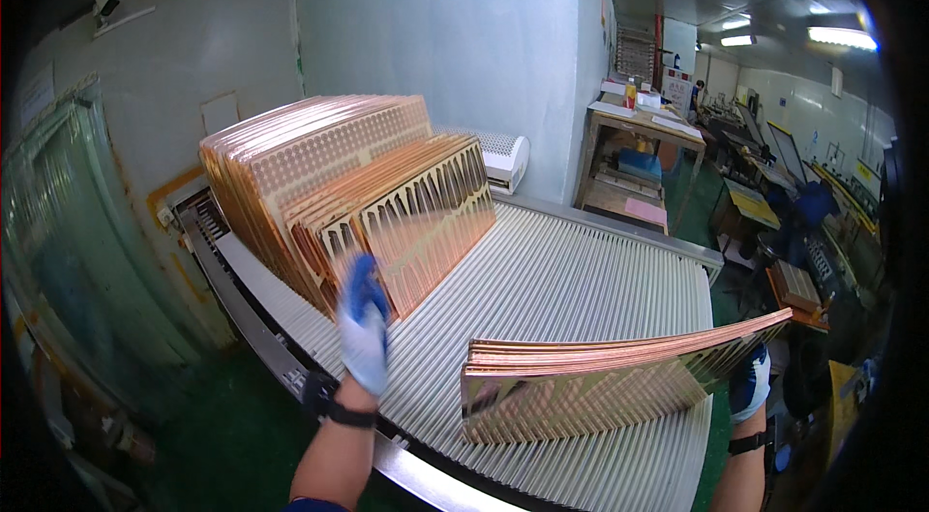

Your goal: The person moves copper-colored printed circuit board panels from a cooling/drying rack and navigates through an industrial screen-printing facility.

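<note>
Support of copper-edged panels [581, 406], seemingly: left hand [364, 326] loosely open, empty; right hand [748, 384], closure hidden. Probably calls for steadying.

A thin bundle of patterned copper-coloured panels [581, 401] stands on edge, right of a larger stack [353, 188], also on edge.

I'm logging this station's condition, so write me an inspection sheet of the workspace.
Surface: ribbed grey table, partly covered.
Panels: large copper-coloured stack at left; smaller panel group standing on edge at right.
Clutter: papers and a bottle on the side table.
Hands: gloved left hand blurred at the large stack's front, contact unclear; gloved right hand at the smaller group's right end, grip partly hidden.
Cables: nothing clearly seen.
Surroundings: pale wall, green floor.
</note>
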Demonstrator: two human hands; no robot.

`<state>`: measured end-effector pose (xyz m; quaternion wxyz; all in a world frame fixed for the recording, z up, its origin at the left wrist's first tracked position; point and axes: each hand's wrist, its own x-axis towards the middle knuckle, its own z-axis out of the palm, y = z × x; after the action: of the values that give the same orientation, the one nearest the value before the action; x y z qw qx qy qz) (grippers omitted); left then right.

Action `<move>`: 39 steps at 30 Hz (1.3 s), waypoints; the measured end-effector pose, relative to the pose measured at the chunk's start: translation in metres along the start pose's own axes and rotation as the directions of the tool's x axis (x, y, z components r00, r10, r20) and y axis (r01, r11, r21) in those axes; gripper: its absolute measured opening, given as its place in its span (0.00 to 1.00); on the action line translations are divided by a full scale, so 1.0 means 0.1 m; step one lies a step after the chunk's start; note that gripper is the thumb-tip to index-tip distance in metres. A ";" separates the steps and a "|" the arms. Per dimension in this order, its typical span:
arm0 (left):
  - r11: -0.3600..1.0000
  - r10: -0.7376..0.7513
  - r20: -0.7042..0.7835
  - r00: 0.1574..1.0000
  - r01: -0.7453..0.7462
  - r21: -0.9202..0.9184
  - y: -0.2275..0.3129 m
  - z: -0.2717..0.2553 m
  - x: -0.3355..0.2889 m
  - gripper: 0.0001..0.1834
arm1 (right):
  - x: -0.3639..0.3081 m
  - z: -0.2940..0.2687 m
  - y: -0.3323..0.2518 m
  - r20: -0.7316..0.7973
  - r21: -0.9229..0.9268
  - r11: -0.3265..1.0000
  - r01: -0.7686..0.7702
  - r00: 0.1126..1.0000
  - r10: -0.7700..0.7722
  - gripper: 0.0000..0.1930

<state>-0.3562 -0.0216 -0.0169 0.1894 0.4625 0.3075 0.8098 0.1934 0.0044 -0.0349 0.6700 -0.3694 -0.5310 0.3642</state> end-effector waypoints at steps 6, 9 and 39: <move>0.708 0.291 -0.350 0.891 0.045 0.705 -0.74 -1.13 1.02 0.32 | 0.05 0.16 0.03 0.022 0.054 0.998 -0.024 0.999 0.023 0.10; 0.969 0.097 -0.481 0.871 0.028 0.247 -0.73 -0.83 0.98 0.32 | 0.04 0.13 -0.01 -0.048 0.095 0.994 -0.055 0.997 0.060 0.10; 0.767 -0.145 -0.095 0.985 0.172 0.618 0.12 -0.13 -0.11 0.19 | 0.09 -0.15 0.08 0.116 0.056 0.998 0.040 0.992 -0.046 0.18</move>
<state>-0.3626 -0.0411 -0.0206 0.0869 0.4543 0.5998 0.6529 0.2090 0.0145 -0.0409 0.6552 -0.3178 -0.5672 0.3848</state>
